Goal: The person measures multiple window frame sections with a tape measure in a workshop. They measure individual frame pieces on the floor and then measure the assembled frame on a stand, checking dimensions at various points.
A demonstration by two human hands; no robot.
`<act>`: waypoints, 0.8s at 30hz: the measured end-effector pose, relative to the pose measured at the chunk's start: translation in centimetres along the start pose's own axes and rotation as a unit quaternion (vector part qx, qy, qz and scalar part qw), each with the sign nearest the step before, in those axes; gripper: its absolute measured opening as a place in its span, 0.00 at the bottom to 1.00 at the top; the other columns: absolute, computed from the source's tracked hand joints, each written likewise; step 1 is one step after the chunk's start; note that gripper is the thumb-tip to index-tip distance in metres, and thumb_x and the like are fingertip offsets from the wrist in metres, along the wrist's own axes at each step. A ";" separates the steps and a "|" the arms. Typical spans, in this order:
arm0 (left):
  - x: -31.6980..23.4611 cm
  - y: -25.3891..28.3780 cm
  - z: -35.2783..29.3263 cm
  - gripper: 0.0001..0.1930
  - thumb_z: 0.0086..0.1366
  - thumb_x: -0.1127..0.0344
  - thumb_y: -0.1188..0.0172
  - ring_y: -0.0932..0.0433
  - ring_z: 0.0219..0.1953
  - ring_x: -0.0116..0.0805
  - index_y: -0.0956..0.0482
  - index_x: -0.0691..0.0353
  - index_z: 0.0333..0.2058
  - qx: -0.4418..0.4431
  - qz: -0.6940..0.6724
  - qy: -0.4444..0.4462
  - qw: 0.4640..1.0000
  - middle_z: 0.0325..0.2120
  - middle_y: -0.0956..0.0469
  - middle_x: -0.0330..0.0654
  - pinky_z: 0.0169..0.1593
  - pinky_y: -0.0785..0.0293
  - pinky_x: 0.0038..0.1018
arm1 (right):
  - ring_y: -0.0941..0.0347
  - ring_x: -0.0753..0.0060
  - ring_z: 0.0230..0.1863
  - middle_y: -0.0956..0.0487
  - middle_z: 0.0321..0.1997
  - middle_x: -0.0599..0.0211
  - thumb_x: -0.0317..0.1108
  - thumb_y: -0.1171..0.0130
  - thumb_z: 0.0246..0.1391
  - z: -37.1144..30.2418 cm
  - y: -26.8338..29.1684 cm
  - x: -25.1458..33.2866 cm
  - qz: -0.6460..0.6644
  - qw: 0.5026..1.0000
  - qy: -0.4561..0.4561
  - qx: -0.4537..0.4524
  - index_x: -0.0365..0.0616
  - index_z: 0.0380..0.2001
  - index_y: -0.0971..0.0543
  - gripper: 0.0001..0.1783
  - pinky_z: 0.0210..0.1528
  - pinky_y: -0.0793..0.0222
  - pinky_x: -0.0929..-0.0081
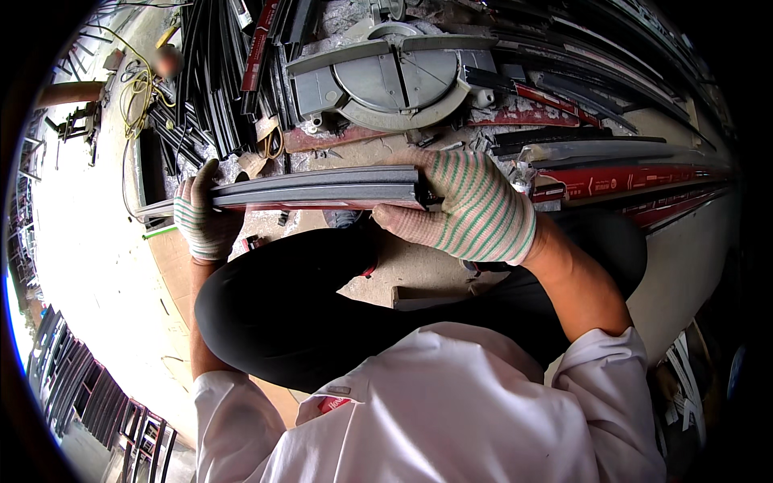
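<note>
Across my lap, above my knees, I hold a long grey metal profile point(314, 187) roughly level, with a reddish strip along its lower edge. My left hand point(200, 213), in a white-and-green striped knit glove, is wrapped round it toward its left part. The profile runs on past that hand to the left. My right hand point(467, 205), in a matching glove, grips the right end, with the thumb below and the fingers mostly hidden behind. The cut end face shows beside the right thumb. Just beyond the profile stands a grey miter saw base point(394, 80) with a round turntable and fence.
Bundles of dark profiles point(209, 72) lie at the back left. More profiles and red-wrapped lengths point(612, 181) are stacked on the right. A yellow cord point(138, 97) coils on the floor at far left. Cardboard point(173, 278) lies by my left knee. Another person's arm point(72, 94) shows at the left edge.
</note>
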State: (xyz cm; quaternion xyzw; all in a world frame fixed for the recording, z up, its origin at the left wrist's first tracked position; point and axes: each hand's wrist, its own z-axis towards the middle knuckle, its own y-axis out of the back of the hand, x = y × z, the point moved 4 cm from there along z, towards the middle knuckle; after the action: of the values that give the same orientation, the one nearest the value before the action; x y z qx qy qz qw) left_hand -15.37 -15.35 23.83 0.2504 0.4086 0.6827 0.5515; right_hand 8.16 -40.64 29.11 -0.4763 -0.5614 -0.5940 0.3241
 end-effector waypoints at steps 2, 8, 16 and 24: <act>0.4 -0.2 -0.4 0.31 0.53 0.60 0.23 0.23 0.30 0.42 0.22 0.60 0.56 -0.004 -0.004 0.008 1.000 0.32 0.20 0.41 0.37 0.27 0.37 | 0.20 0.49 0.56 0.16 0.54 0.54 0.38 0.29 0.57 0.2 0.0 0.1 -0.021 0.993 0.103 -0.057 0.39 0.49 0.19 0.21 0.57 0.24 0.62; 2.1 -0.2 -2.4 0.39 0.51 0.61 0.21 0.22 0.47 0.46 0.26 0.57 0.63 -0.004 0.020 0.124 0.992 0.44 0.20 0.45 0.51 0.26 0.38 | 0.20 0.50 0.56 0.17 0.56 0.55 0.38 0.29 0.56 0.3 0.1 -0.7 -0.027 0.987 0.143 -0.072 0.39 0.50 0.19 0.22 0.57 0.23 0.62; 7.3 0.3 -12.2 0.47 0.53 0.73 0.25 0.35 0.69 0.53 0.39 0.59 0.71 -0.096 0.040 0.460 0.882 0.66 0.38 0.56 0.74 0.41 0.44 | 0.19 0.51 0.55 0.16 0.54 0.56 0.41 0.27 0.55 0.4 0.2 -0.8 -0.034 0.990 0.122 -0.058 0.43 0.51 0.19 0.23 0.56 0.22 0.62; 8.9 -2.2 -12.0 0.56 0.60 0.37 0.32 0.30 0.66 0.61 0.50 0.71 0.72 -0.270 -0.557 0.687 0.381 0.65 0.33 0.61 0.65 0.29 0.59 | 0.18 0.51 0.52 0.16 0.51 0.58 0.36 0.28 0.53 0.0 0.1 -2.3 -0.048 0.993 0.103 -0.034 0.46 0.54 0.19 0.24 0.51 0.21 0.61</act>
State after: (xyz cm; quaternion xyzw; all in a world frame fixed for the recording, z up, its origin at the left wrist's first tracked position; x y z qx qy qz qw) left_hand -26.08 -10.07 14.55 -0.7499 0.4897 0.2351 0.3776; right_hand 9.03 -41.01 26.97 -0.3959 -0.5265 -0.6736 0.3352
